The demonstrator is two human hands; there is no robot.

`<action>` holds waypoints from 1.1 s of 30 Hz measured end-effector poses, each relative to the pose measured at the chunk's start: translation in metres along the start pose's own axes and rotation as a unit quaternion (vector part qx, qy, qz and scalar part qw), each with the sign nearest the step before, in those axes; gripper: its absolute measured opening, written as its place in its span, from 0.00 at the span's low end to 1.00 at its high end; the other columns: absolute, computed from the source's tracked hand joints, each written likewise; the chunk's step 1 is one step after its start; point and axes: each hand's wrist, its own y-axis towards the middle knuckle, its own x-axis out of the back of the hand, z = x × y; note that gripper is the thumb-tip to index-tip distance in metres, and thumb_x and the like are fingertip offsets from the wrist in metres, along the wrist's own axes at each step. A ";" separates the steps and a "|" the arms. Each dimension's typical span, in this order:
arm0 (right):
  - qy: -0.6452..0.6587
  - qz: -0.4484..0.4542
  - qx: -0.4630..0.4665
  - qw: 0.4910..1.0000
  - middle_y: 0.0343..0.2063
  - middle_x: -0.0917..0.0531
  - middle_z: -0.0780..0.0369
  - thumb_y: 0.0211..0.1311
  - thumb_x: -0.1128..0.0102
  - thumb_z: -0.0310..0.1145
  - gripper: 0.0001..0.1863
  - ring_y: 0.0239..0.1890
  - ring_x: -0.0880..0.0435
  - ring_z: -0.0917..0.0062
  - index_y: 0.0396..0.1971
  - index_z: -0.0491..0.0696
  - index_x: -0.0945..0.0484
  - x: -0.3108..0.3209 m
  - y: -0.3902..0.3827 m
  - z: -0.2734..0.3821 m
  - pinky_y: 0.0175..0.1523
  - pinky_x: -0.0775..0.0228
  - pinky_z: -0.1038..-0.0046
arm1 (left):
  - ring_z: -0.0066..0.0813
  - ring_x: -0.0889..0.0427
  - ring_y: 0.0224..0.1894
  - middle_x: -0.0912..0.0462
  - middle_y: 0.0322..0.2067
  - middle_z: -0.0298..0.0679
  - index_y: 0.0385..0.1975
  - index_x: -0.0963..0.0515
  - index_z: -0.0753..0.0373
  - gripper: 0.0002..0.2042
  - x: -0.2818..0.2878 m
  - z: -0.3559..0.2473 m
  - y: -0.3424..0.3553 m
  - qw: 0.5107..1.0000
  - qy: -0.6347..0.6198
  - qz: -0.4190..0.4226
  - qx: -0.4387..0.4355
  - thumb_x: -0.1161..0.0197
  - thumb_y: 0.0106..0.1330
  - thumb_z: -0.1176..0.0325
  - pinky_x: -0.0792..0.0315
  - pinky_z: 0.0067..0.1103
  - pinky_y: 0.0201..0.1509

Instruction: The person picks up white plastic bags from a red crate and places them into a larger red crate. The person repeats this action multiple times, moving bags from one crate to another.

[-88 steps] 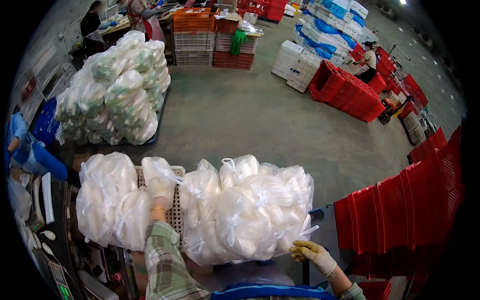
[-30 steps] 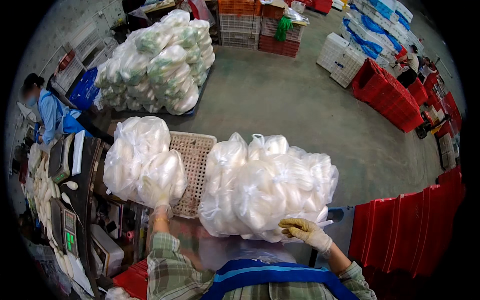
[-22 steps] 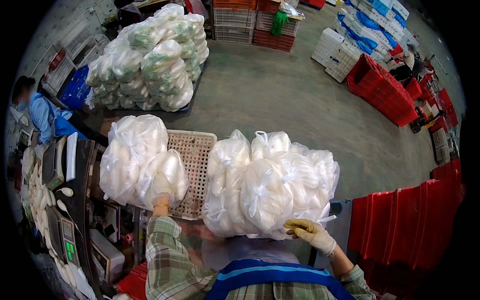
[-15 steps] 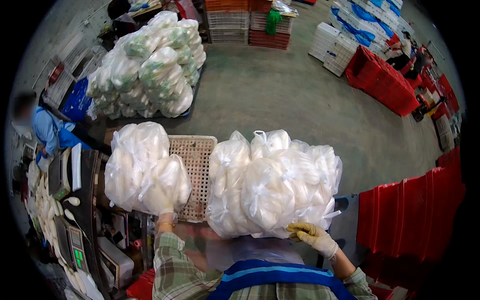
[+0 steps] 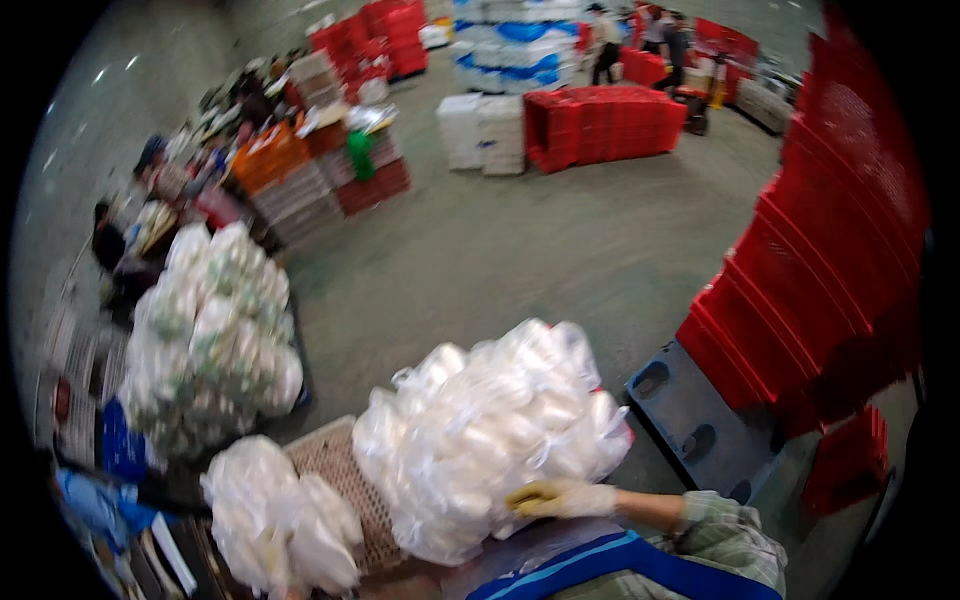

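Note:
Clear plastic bags of long white vegetables, apparently radishes, form a large heap (image 5: 490,430) in front of me. At its near right side my right hand (image 5: 560,498), in a pale yellowish glove, lies with fingers stretched out against the bags. A smaller group of similar bags (image 5: 245,495) stands at the lower left. My left hand (image 5: 273,550) is over the near part of that group, blurred and barely distinct from the plastic, so its grip is unclear. Between the two groups shows a tan crate (image 5: 355,485) with a perforated surface.
A bag pile (image 5: 210,340) stands at far left. Tall red crates (image 5: 800,290) and a blue-grey pallet (image 5: 700,420) are on the right. More red crates (image 5: 605,125), white crates (image 5: 480,135) and several people stand beyond the grey floor (image 5: 430,260).
The view has swung right, showing more of the red crates and the pallet. My right hand has moved from beside the heap onto its near side. My left hand stays at the smaller group.

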 end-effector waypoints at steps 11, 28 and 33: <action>0.514 0.148 0.181 0.825 0.67 0.43 0.56 0.64 0.45 0.53 0.43 0.59 0.31 0.66 0.71 0.57 0.58 0.032 -0.049 0.019 0.48 0.25 0.66 | 0.36 0.22 0.44 0.20 0.46 0.42 0.39 0.19 0.66 0.12 -0.207 -0.245 -0.240 0.884 0.042 0.388 -0.258 0.32 0.54 0.73 0.29 0.27 0.49; -0.008 -0.509 0.716 0.477 0.57 0.32 0.58 0.64 0.43 0.47 0.32 0.54 0.27 0.67 0.63 0.52 0.42 0.351 -0.510 0.394 0.47 0.24 0.69 | 0.30 0.25 0.55 0.27 0.57 0.46 0.60 0.34 0.72 0.22 -0.418 -0.463 -0.346 0.659 -0.278 0.466 -0.520 0.47 0.66 0.77 0.30 0.25 0.58; -0.070 -0.364 0.474 0.799 0.49 0.20 0.62 0.63 0.39 0.38 0.25 0.48 0.20 0.74 0.59 0.49 0.31 0.368 -0.338 0.271 0.51 0.25 0.67 | 0.28 0.22 0.50 0.24 0.53 0.45 0.58 0.32 0.73 0.20 -0.397 -0.320 -0.227 0.846 -0.132 0.396 -0.331 0.50 0.65 0.80 0.27 0.21 0.52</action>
